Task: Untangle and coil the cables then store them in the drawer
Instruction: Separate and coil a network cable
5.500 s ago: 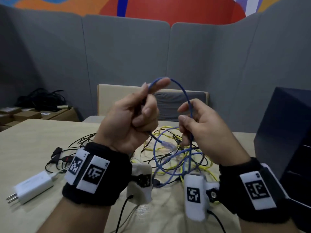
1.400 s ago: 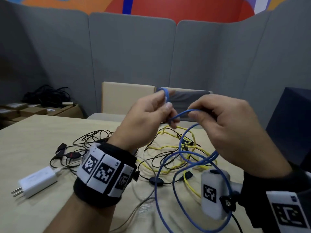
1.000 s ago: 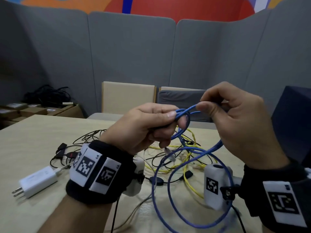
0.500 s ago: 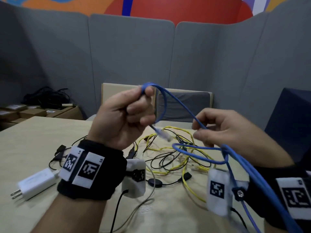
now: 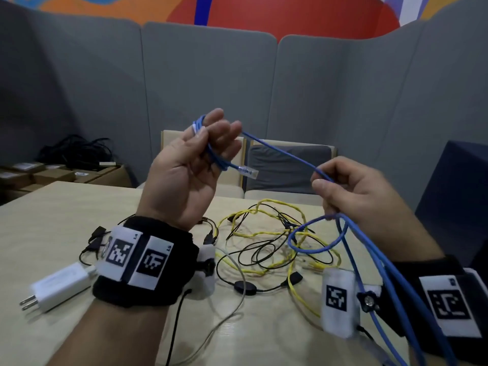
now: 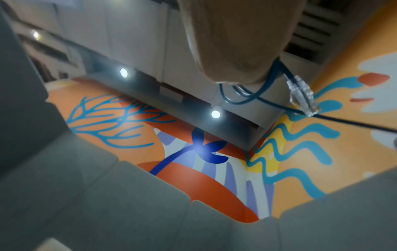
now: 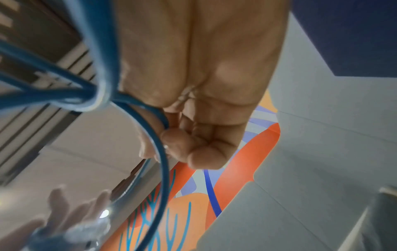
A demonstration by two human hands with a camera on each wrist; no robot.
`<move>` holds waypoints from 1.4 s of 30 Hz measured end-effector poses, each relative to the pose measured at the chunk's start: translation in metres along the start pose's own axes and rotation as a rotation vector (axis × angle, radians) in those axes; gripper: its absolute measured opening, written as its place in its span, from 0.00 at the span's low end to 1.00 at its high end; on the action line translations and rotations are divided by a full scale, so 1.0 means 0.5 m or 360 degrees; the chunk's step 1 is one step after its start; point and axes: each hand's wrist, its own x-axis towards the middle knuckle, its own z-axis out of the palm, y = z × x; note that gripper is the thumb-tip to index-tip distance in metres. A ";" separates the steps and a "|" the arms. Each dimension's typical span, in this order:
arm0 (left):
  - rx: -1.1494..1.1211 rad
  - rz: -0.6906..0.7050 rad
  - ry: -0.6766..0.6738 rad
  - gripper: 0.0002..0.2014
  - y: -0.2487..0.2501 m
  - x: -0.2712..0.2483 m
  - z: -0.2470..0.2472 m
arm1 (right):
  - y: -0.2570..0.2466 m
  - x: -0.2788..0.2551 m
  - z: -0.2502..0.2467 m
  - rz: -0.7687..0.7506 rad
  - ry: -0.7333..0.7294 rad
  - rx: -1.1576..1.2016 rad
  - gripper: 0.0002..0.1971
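A blue network cable (image 5: pixel 280 151) stretches in the air between both hands above the table. My left hand (image 5: pixel 211 130) is raised with its palm toward me. The cable is wound over its fingers, the thumb pins it there, and the clear plug (image 5: pixel 248 171) sticks out to the right. In the left wrist view the same plug (image 6: pixel 300 95) hangs below a small cable loop (image 6: pixel 240 100). My right hand (image 5: pixel 324 178) is lower and to the right, fingers curled round the cable (image 7: pixel 161 161). Below it the slack loops down and runs off the bottom right.
A tangle of yellow cable (image 5: pixel 266 204) and thin black cables (image 5: pixel 261 249) lies on the wooden table (image 5: pixel 52 220). A white plug charger (image 5: pixel 60 283) sits at the left. A dark blue cabinet (image 5: pixel 454 196) stands at the right, chairs behind, boxes far left.
My left hand has turned palm toward me and risen a little, with the cable now wrapped over its fingers. My right hand has moved right along the cable, drawing it taut.
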 end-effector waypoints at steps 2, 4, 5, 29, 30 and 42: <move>0.0018 0.0021 0.0000 0.16 -0.005 0.000 0.003 | 0.003 0.001 0.010 -0.0090 -0.0008 -0.0168 0.04; 0.0047 0.0063 0.0042 0.17 -0.015 0.002 0.009 | 0.002 -0.003 0.024 -0.0143 -0.0102 -0.0394 0.05; 0.0066 0.0099 0.0060 0.18 -0.020 0.004 0.010 | -0.002 -0.006 0.032 -0.0154 -0.0150 -0.0491 0.05; 0.1410 -0.0534 -0.0651 0.17 -0.045 -0.029 0.017 | -0.040 -0.006 0.033 -0.0679 0.0143 -0.0493 0.01; 0.1366 -0.0562 -0.0665 0.17 -0.041 -0.028 0.016 | -0.037 -0.006 0.033 -0.0650 0.0136 -0.0488 0.02; 0.0734 -0.0346 -0.0262 0.16 0.046 -0.007 -0.036 | -0.028 -0.007 0.022 -0.0026 -0.0446 -0.0439 0.08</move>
